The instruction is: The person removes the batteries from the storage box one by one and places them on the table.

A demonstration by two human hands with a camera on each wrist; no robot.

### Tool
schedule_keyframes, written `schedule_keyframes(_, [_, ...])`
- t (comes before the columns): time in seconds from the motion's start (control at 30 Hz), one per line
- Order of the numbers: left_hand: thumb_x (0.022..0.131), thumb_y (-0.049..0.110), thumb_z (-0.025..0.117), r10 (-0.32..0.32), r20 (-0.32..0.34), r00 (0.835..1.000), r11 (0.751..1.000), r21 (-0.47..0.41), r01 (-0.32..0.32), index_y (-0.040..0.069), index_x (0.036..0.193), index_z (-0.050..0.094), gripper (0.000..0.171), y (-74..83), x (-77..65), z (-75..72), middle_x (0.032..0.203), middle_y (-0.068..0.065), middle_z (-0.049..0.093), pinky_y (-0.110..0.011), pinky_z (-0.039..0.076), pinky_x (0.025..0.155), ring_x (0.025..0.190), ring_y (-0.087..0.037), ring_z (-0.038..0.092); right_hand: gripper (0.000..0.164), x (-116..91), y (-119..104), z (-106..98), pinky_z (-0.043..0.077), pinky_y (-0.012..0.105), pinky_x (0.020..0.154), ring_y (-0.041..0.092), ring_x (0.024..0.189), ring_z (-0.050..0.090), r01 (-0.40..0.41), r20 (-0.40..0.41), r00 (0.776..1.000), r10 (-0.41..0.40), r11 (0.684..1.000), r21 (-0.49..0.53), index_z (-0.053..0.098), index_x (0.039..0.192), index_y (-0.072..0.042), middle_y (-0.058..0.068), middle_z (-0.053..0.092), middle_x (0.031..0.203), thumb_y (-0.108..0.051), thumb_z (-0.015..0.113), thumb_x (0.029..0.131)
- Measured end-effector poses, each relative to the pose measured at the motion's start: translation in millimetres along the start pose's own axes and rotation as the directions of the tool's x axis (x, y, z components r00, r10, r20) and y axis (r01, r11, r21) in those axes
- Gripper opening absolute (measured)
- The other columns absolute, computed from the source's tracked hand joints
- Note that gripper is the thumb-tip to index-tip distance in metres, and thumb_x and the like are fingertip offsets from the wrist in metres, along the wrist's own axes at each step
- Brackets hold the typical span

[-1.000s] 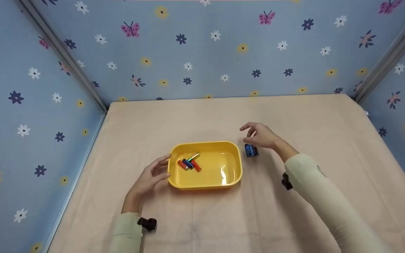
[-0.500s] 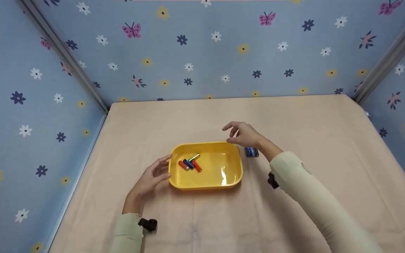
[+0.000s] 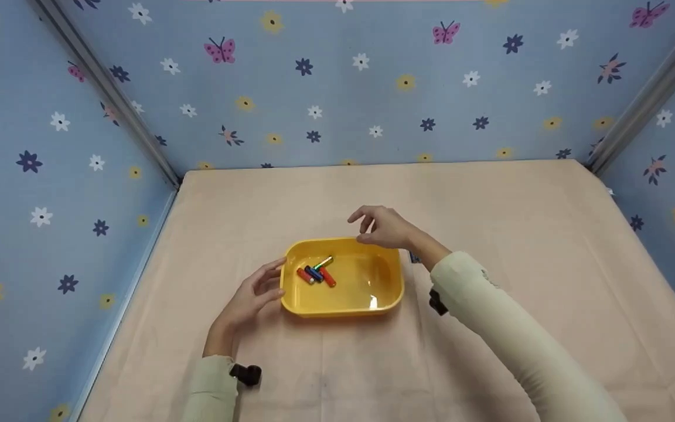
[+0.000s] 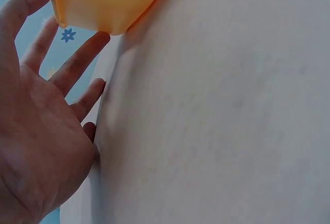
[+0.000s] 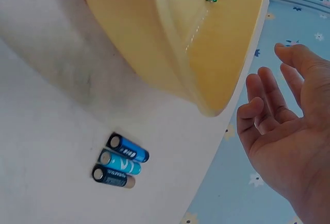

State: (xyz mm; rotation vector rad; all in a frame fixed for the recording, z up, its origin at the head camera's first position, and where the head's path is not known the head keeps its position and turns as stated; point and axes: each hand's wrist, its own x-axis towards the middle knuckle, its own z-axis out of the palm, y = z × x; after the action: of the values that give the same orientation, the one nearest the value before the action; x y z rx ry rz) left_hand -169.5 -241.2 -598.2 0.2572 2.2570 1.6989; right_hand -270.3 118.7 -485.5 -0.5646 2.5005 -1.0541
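Observation:
A yellow plastic tray (image 3: 342,313) stands on the cloth-covered table, with several small batteries (image 3: 327,276) lying in its left half: red, dark blue and green-gold ones. My left hand (image 3: 246,299) is at the tray's left end. In the left wrist view its spread thumb and a finger touch the tray wall. Over the tray's far right rim hovers my right hand (image 3: 389,227), its fingers loosely bent and nothing between them in the right wrist view. Three blue and dark batteries (image 5: 119,163) lie side by side on the table right of the tray, mostly hidden by my right wrist in the head view.
A pale cloth (image 3: 255,205) covers the table. Blue panels (image 3: 343,88) printed with flowers and butterflies rise at the back and both sides, with grey metal posts (image 3: 106,88) in the corners.
My right hand has moved left, from above the three batteries beside the tray to over the tray's far rim. My left hand and the tray stay put.

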Motion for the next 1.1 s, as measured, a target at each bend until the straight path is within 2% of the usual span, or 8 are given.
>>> schedule_keyframes(0.5, [0.109, 0.017, 0.074, -0.019, -0.015, 1.000, 1.000, 0.006, 0.019, 0.018, 0.173, 0.045, 0.071, 0.7, -0.8, 1.4, 0.169, -0.021, 0.056, -0.062, 0.049, 0.130, 0.160, -0.044, 0.053, 0.043, 11, -24, 21, 0.061, 0.031, 0.091, 0.021, 0.096, 0.066, 0.066, 0.065, 0.996, -0.067, 0.998, 0.020, 0.070, 0.147, -0.009, 0.019, 0.075, 0.123, -0.008, 0.077, 0.104])
schedule_keyframes(0.67, [0.108, 0.013, 0.074, -0.007, -0.017, 1.000, 1.000, -0.004, 0.007, 0.016, 0.173, 0.045, 0.071, -0.5, -0.9, -0.3, 0.169, -0.022, 0.056, -0.061, 0.048, 0.130, 0.160, -0.045, 0.052, 0.043, 14, -26, 27, 0.065, 0.038, 0.099, 0.027, 0.104, 0.072, 0.088, 0.089, 0.992, -0.089, 0.996, 0.012, 0.070, 0.147, -0.009, 0.021, 0.076, 0.128, -0.006, 0.076, 0.104])
schedule_keyframes(0.8, [0.108, 0.012, 0.073, 0.001, -0.017, 1.000, 1.000, -0.001, -0.001, 0.015, 0.173, 0.045, 0.071, -0.6, -0.2, -0.6, 0.169, -0.023, 0.056, -0.060, 0.048, 0.130, 0.160, -0.045, 0.052, 0.046, 16, -27, 33, 0.066, 0.043, 0.105, 0.031, 0.110, 0.073, 0.075, 0.126, 0.989, -0.077, 0.997, 0.017, 0.068, 0.150, -0.008, 0.022, 0.075, 0.133, -0.007, 0.076, 0.105])
schedule_keyframes(0.97, [0.109, 0.013, 0.073, -0.011, -0.018, 1.000, 1.000, 0.002, 0.012, 0.016, 0.174, 0.044, 0.071, 1.7, 0.4, 1.0, 0.170, -0.022, 0.055, -0.060, 0.050, 0.130, 0.160, -0.045, 0.053, 0.047, 18, -25, 40, 0.065, 0.044, 0.107, 0.032, 0.114, 0.073, 0.064, 0.159, 0.985, -0.067, 0.998, 0.021, 0.067, 0.151, -0.006, 0.023, 0.075, 0.136, -0.006, 0.075, 0.105])
schedule_keyframes(1.1, [0.109, 0.014, 0.073, -0.019, -0.019, 1.000, 1.000, 0.001, 0.019, 0.016, 0.174, 0.044, 0.071, 3.3, 0.8, 2.7, 0.170, -0.022, 0.055, -0.059, 0.050, 0.130, 0.160, -0.045, 0.053, 0.047, 17, -20, 46, 0.064, 0.044, 0.107, 0.030, 0.112, 0.071, 0.060, 0.173, 0.983, -0.063, 0.998, 0.024, 0.067, 0.151, -0.005, 0.024, 0.076, 0.135, -0.006, 0.075, 0.105])
